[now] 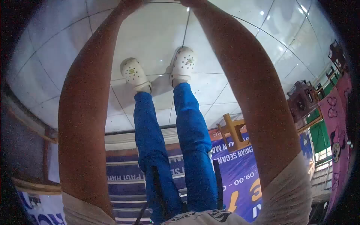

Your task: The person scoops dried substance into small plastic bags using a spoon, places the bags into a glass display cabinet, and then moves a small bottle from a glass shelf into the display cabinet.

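Note:
Both my arms reach forward to the top of the head view. My left hand (131,3) is cut by the upper edge, so its fingers do not show. My right hand (192,3), a short way to its right, is cut off the same way. Whether either one holds anything is hidden. Pale floor tiles (157,26) lie below and between the hands. Nearer to me on the floor are my feet in white clogs (183,62) with small charms, below blue trousers (191,123).
A purple banner (240,180) with white lettering spreads beside my legs, and a yellow-brown plastic stool (234,131) stands by it. Along the right side are brown crates (300,101) and a pink cloth (335,123) with a cartoon print. A wooden bar (35,186) runs at lower left.

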`<state>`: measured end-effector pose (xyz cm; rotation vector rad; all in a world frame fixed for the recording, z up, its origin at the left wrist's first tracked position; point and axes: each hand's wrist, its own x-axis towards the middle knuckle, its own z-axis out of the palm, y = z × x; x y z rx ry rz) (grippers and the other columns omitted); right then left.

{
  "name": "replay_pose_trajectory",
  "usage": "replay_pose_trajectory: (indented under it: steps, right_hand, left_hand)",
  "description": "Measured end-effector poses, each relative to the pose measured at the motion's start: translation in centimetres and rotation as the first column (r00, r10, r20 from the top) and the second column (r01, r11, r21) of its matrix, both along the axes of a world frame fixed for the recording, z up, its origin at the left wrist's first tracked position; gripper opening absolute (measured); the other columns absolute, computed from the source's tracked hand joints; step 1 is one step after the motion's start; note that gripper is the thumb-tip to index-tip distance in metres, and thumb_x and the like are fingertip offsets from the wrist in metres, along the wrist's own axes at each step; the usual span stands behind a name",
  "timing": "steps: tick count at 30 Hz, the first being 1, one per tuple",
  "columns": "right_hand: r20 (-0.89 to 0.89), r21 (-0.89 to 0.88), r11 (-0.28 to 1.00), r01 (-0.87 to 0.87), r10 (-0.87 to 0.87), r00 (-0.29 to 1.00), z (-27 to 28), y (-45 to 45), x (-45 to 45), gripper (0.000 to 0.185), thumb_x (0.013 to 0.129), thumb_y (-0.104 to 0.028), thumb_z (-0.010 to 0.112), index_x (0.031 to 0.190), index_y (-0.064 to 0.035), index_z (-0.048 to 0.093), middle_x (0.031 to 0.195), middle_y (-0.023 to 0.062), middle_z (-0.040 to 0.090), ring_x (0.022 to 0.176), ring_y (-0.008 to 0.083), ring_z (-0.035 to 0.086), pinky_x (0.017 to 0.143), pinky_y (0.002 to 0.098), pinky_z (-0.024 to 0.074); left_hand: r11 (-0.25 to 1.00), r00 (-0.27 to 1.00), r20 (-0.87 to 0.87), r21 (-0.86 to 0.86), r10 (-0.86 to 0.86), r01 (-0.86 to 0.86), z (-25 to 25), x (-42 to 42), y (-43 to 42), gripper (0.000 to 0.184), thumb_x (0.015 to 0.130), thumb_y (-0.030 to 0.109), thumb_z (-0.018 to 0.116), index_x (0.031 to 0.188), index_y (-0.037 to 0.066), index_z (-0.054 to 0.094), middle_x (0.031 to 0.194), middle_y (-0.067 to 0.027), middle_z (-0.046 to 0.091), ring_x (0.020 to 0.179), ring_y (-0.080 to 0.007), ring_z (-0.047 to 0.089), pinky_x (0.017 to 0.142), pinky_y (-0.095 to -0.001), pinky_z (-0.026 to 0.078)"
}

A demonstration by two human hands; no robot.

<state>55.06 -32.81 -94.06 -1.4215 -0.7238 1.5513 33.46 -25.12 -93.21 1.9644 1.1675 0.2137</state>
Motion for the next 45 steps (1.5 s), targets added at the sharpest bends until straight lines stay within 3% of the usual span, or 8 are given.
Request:
replay_pose_trajectory:
  steps: [2,5,11,13,21,31,33,45]
  right_hand:
    - [0.031,0.145,0.989,0.006,-0.01,0.999,-3.9,-0.6,-0.2,0.026,0.086,-0.009,0.064,0.11,-0.001,0.057,0.093,0.008,0.063,0.077,0.0141,0.058,0.06,0.0262,0.0483]
    - [-0.236,-0.221,0.975,0.022,-0.076,0.969,-2.0,-0.5,-0.8,0.014,0.085,-0.011,0.067,0.095,-0.0037,0.063,0.076,0.0014,0.06,0.066,0.0122,0.055,0.054,0.027,0.0451]
    - [0.619,-0.008,0.992,-0.129,0.106,0.778,3.2,-2.2,-0.8,0.015,0.079,-0.001,0.06,0.093,-0.0027,0.066,0.073,0.0005,0.06,0.059,0.0076,0.05,0.049,0.0231,0.0409]
    - [0.115,-0.185,0.98,0.072,-0.051,0.992,8.2,-3.0,-0.6,0.024,0.08,-0.001,0.053,0.099,-0.0002,0.066,0.075,0.0023,0.062,0.059,0.0104,0.051,0.049,0.0266,0.0417]
    - [0.611,-0.121,0.992,0.029,0.051,0.79,26.6,-6.1,-4.0,0.016,0.083,-0.008,0.064,0.096,-0.0114,0.071,0.099,0.0118,0.069,0.093,0.0273,0.065,0.087,0.0362,0.0505]
    - [0.411,-0.064,0.965,0.255,-0.208,0.887,51.4,-8.3,-7.2,0.016,0.086,-0.007,0.065,0.101,0.0006,0.066,0.097,0.009,0.069,0.091,0.0184,0.063,0.084,0.0298,0.0481]
    - [0.348,-0.032,0.951,0.306,-0.277,0.896,56.7,-8.1,-7.4,0.015,0.087,-0.007,0.065,0.1,0.0014,0.065,0.093,0.007,0.068,0.087,0.0164,0.062,0.081,0.0284,0.0485]
    - [-0.07,0.015,0.866,0.5,-0.498,0.864,87.3,-9.6,-8.0,0.028,0.088,-0.013,0.065,0.113,-0.0028,0.06,0.096,0.0029,0.063,0.087,0.0124,0.059,0.075,0.0267,0.0482]
  left_hand:
    - [0.632,0.86,0.254,-0.769,0.443,-0.099,2.4,1.6,-0.2,0.061,0.082,0.021,0.068,0.132,0.0,0.039,0.129,-0.0231,0.049,0.112,-0.035,0.054,0.103,-0.0467,0.035]
    - [0.738,0.931,0.192,-0.665,0.31,-0.109,2.5,1.2,0.2,0.056,0.083,0.024,0.066,0.129,0.0,0.044,0.123,-0.0212,0.053,0.108,-0.0328,0.056,0.1,-0.0451,0.038]
    - [0.826,0.991,0.015,-0.554,0.13,-0.1,7.2,-0.4,-0.3,0.044,0.087,0.033,0.062,0.118,0.002,0.056,0.108,-0.0156,0.063,0.096,-0.026,0.063,0.091,-0.0402,0.047]
    - [0.769,0.986,-0.014,-0.624,0.169,-0.141,9.8,-1.4,-0.5,0.043,0.088,0.036,0.061,0.114,0.002,0.06,0.103,-0.0138,0.066,0.092,-0.0237,0.065,0.088,-0.0385,0.05]
    - [0.292,0.76,-0.055,-0.903,0.648,-0.315,24.6,-4.3,-4.8,0.03,0.091,0.028,0.058,0.103,0.002,0.065,0.089,-0.0078,0.066,0.079,-0.0171,0.064,0.078,-0.0325,0.054]
    - [0.634,0.891,0.052,-0.721,0.452,-0.279,47.4,-6.5,-6.5,0.031,0.096,0.025,0.049,0.111,0.0,0.06,0.086,-0.0099,0.064,0.082,-0.0197,0.063,0.079,-0.0321,0.05]
    - [0.987,0.928,0.341,0.002,0.149,-0.159,50.9,-6.9,-7.4,0.028,0.097,0.024,0.05,0.107,0.0,0.061,0.096,-0.0107,0.063,0.093,-0.0199,0.06,0.084,-0.0332,0.047]
    - [0.794,0.783,0.459,-0.604,0.42,-0.072,82.9,-5.2,-9.1,0.029,0.084,0.011,0.07,0.111,0.001,0.065,0.095,-0.0038,0.066,0.082,-0.011,0.059,0.072,-0.0256,0.049]
